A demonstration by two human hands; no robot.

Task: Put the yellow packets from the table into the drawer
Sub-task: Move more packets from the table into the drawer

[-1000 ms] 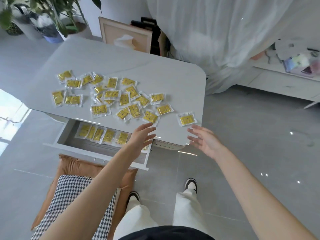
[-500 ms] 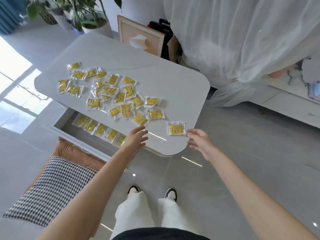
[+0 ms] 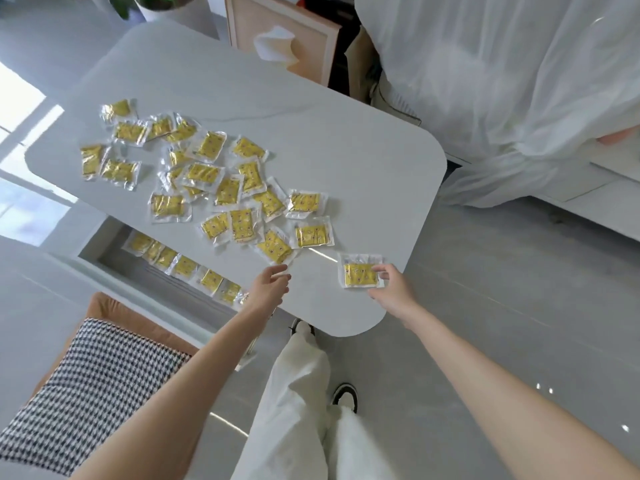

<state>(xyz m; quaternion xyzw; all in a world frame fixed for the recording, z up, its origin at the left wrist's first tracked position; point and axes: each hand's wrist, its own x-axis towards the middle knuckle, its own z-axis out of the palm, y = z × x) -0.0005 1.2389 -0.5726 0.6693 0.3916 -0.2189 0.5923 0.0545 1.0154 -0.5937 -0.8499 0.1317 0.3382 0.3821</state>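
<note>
Left of the spread, empty left grip [image 3: 268, 287]: few packets [image 3: 185, 266] in drawer [image 3: 138, 271]. Beyond: most on bench [image 3: 311, 133]; right grip [image 3: 393, 292] pinching lone packet [image 3: 358, 273].

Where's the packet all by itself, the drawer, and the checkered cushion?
lone packet [image 3: 358, 274], head view, on its yellow middle.
drawer [image 3: 152, 284], head view, on its bare grey floor.
checkered cushion [image 3: 97, 389], head view, on the middle of its top.
</note>
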